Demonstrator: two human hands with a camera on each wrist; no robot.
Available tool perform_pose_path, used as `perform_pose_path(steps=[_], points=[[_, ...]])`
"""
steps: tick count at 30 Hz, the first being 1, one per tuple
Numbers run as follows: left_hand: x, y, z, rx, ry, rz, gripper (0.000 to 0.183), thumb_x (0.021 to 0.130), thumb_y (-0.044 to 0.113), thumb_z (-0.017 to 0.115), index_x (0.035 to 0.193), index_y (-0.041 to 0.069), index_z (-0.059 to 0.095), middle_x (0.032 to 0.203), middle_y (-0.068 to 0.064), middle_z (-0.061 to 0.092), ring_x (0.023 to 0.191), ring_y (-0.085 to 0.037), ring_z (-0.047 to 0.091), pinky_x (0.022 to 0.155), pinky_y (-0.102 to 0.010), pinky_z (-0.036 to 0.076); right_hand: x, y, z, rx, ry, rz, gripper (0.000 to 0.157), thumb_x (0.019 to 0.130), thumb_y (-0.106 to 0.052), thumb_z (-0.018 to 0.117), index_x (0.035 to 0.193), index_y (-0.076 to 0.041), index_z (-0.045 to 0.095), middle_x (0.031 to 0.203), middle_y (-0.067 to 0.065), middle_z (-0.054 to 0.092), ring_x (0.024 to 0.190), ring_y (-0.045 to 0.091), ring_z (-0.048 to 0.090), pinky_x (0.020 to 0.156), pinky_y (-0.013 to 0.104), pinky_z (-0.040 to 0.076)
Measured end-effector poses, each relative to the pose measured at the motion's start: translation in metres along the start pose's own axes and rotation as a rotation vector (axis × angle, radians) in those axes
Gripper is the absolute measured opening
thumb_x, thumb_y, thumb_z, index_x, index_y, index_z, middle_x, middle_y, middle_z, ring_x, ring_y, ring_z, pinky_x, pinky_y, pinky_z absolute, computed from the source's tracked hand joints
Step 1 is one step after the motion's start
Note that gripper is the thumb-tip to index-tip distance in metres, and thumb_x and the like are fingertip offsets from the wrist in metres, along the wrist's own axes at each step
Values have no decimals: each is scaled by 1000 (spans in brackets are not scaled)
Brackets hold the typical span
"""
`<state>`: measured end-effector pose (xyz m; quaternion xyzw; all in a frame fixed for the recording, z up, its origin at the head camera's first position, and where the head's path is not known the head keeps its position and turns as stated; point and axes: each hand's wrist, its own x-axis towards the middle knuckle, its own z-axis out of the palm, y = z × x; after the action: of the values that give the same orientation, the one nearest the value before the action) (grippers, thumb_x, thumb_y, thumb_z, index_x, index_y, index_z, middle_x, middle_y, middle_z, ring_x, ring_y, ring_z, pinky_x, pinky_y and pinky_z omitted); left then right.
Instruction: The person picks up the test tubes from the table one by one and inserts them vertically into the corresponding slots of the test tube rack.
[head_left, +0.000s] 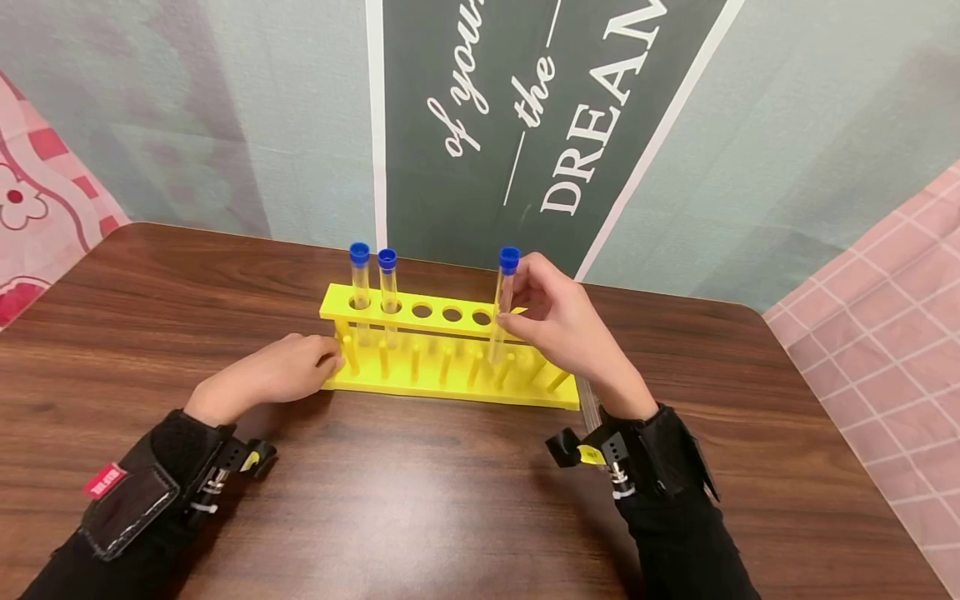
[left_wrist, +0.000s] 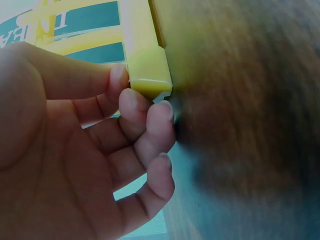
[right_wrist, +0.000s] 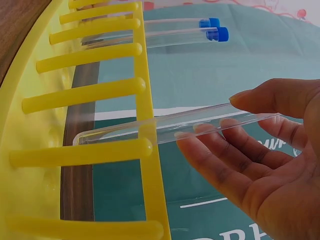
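Observation:
A yellow test tube rack (head_left: 450, 387) stands on the table, with a row of holes in its upper bar and pegs along its base. My left hand (head_left: 288, 368) holds its left end, the thumb and fingertips at the yellow corner (left_wrist: 150, 75) in the left wrist view. With thumb and fingers, my right hand (head_left: 562, 321) pinches a clear test tube (right_wrist: 190, 120) with a blue cap (head_left: 509, 260). That tube is near the right end of the rack, its lower end reaching below the upper bar. Two blue-capped tubes, one left (head_left: 360, 279) and one right (head_left: 388, 283), stand in the leftmost holes.
Beside the rack's right end, a clear tube-like object (head_left: 588, 404) lies on the table, partly hidden by my right wrist. A printed cloth backdrop (head_left: 307, 125) hangs behind the brown wooden table (head_left: 420, 500). Pink patterned cloths flank both sides.

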<state>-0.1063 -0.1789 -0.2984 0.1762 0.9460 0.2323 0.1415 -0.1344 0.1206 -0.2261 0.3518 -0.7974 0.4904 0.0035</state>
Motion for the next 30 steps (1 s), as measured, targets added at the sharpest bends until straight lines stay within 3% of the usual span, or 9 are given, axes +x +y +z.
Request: perform_pose_path(steps=[30], points=[[0,0,1,3,15,3,22,94,10,44,72,7,48,61,-2,37,53,-15,35,52,-28,31,18,-9,25,-16,-40,60,27,79,7,63,97,-1,45,85,10,52,80,20,58,72,35,51]])
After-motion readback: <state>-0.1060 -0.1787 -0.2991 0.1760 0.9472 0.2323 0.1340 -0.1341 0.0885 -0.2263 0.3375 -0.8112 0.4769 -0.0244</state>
